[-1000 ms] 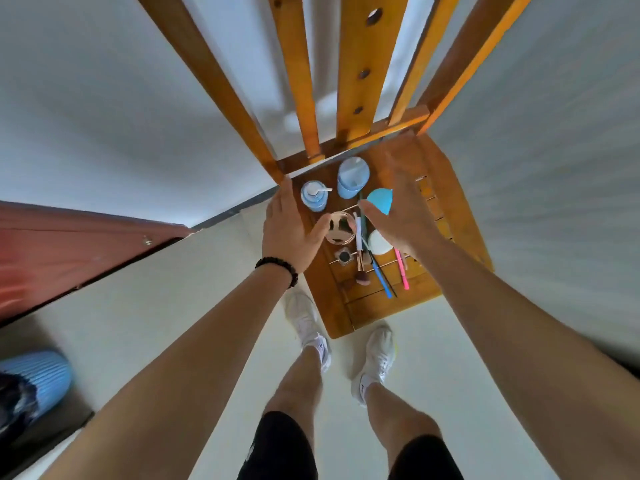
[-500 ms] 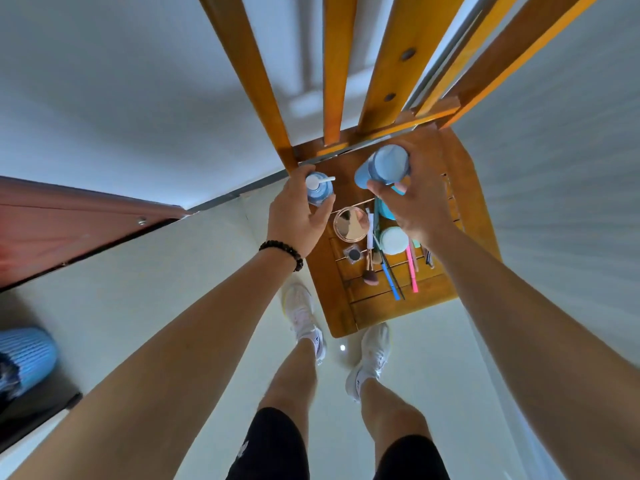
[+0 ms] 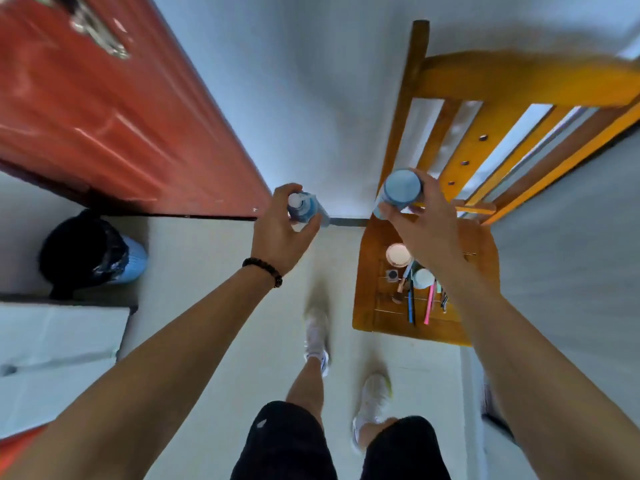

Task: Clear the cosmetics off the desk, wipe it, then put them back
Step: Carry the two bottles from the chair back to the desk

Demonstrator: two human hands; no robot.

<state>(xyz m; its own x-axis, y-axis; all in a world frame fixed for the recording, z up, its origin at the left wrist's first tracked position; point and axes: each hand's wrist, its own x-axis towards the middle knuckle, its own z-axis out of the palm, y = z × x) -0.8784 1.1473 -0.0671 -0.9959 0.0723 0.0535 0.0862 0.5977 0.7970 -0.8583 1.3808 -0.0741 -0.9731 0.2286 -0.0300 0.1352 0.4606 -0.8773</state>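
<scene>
The glossy wooden chair (image 3: 374, 327) carries a round compact (image 3: 398, 255), a white-lidded pot (image 3: 423, 278) and slim pencils (image 3: 428, 304) on its slatted seat, with pale floor (image 3: 214, 271) open to its left. Over the seat's back edge, the right hand (image 3: 426, 233) curls its fingers (image 3: 437, 194) round a smooth blue cylindrical bottle (image 3: 401, 187). Left of the chair, the left hand (image 3: 277, 237) grips a smaller blue pump bottle (image 3: 304, 207).

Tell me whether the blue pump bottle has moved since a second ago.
Yes. The pump bottle, gripped by the left hand, has left the wooden chair seat and now hangs to the seat's left, above the floor.
</scene>
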